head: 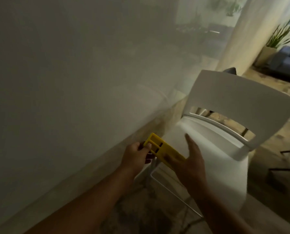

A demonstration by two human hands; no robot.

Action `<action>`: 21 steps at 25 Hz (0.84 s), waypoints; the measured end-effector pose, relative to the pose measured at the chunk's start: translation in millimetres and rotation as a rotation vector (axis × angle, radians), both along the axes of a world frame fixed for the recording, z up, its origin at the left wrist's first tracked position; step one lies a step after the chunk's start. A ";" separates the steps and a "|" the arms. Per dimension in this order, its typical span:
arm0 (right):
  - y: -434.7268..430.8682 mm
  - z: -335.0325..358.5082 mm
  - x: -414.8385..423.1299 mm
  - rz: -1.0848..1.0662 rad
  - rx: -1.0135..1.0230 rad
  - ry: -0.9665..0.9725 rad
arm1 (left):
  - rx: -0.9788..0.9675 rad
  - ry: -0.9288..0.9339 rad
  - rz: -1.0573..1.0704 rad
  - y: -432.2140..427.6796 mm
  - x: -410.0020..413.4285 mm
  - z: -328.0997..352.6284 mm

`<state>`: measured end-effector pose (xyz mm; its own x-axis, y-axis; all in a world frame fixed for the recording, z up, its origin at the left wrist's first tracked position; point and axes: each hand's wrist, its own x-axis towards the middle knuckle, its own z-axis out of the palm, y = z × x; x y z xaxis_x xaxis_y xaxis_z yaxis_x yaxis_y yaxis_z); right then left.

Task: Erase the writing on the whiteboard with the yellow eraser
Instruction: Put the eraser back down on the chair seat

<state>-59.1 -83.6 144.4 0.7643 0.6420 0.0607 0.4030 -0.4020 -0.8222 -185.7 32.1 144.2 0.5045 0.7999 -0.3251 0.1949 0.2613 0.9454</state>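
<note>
A large glossy whiteboard [70, 78] fills the left and centre of the view; the picture is blurred and I make out no writing on it. A flat yellow eraser [164, 152] with slots cut in it sits low by the board's bottom edge. My left hand [137, 155] pinches its near end between thumb and fingers. My right hand [193, 157] is just to the right with fingers spread, its palm touching the eraser's other end.
A white chair [239, 102] stands right beside the board, its seat under my right hand and its wire legs below. A dark sofa [288, 58] and a potted plant [276, 39] are at the far right on a patterned floor.
</note>
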 end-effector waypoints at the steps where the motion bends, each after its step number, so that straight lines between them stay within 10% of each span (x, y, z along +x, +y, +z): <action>1: -10.9 -10.1 16.8 -0.102 -0.012 0.243 | -0.038 0.023 -0.022 -4.0 21.5 -14.5; 5: -47.0 -46.9 74.8 -0.281 -0.017 0.924 | -0.137 0.156 -0.101 -19.1 88.3 -68.2; 21: -55.5 -173.7 236.5 -0.638 0.039 1.011 | -0.152 0.494 -0.258 -27.1 276.6 -190.7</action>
<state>177.4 -139.2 -29.3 0.6570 0.1408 -0.7406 -0.6964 -0.2627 -0.6678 90.9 5.0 -46.5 0.4361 0.5967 -0.6737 0.6794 0.2727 0.6813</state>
